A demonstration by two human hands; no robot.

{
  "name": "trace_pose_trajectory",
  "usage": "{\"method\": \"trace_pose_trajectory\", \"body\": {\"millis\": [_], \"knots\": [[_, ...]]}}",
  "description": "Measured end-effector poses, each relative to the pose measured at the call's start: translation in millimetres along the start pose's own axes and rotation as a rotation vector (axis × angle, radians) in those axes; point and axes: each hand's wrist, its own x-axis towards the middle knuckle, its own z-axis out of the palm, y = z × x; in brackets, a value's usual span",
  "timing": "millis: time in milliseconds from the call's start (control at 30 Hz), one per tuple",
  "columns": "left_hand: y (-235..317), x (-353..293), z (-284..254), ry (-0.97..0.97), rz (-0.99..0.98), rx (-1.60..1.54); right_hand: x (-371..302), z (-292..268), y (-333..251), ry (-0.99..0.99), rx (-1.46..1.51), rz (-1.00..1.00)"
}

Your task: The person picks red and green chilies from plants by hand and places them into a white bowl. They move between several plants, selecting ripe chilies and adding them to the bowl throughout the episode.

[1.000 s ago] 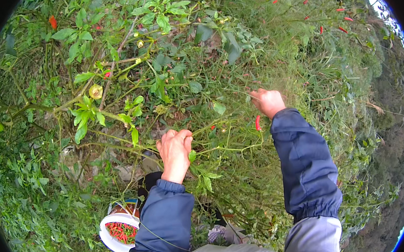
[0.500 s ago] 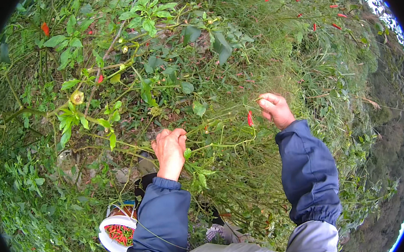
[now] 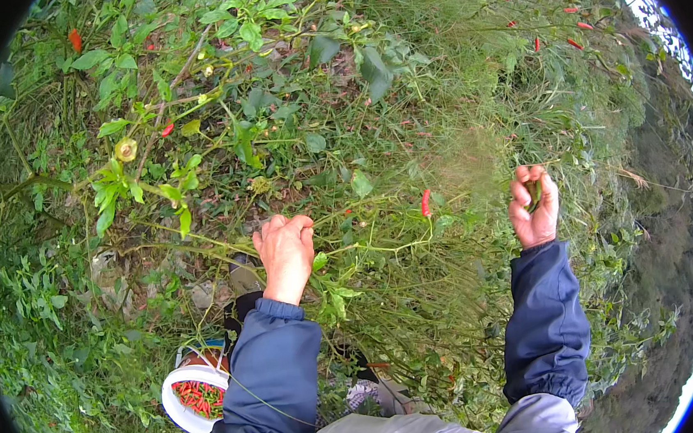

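My left hand [image 3: 284, 251] is closed round a thin green stem of a chili plant [image 3: 390, 248], its fingers curled over the stem and partly hidden. A single red chili pepper [image 3: 425, 203] stands on a twig of that plant, between my two hands. Off to the right, my right hand [image 3: 534, 207] is raised apart from the plant, palm showing and fingers curled in. Something narrow and dark green [image 3: 533, 193] lies within those fingers; its kind is not clear. By my left forearm stands a white bucket [image 3: 184, 417] holding many red and some green chili peppers [image 3: 198, 399].
Leafy branches [image 3: 154, 184] with a few red peppers spread across the upper left. More red peppers [image 3: 575, 44] hang at the upper right. Tall grass [image 3: 421, 37] grows behind, and my shoe [image 3: 243, 273] shows below my left hand.
My right hand has moved right, away from the twig, and turned so its palm shows. The red pepper's twig has shifted slightly. My left hand stays on the stem.
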Motion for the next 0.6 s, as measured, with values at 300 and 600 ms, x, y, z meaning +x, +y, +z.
{"method": "trace_pose_trajectory", "body": {"millis": [300, 600], "knots": [[-3, -3, -1, -0.007, 0.062, -0.011, -7, 55, 50, -0.402, -0.652, 0.287], [-8, -1, -2, -0.018, 0.032, -0.092, 15, 55, 58, -0.653, -0.981, 0.617]]}}
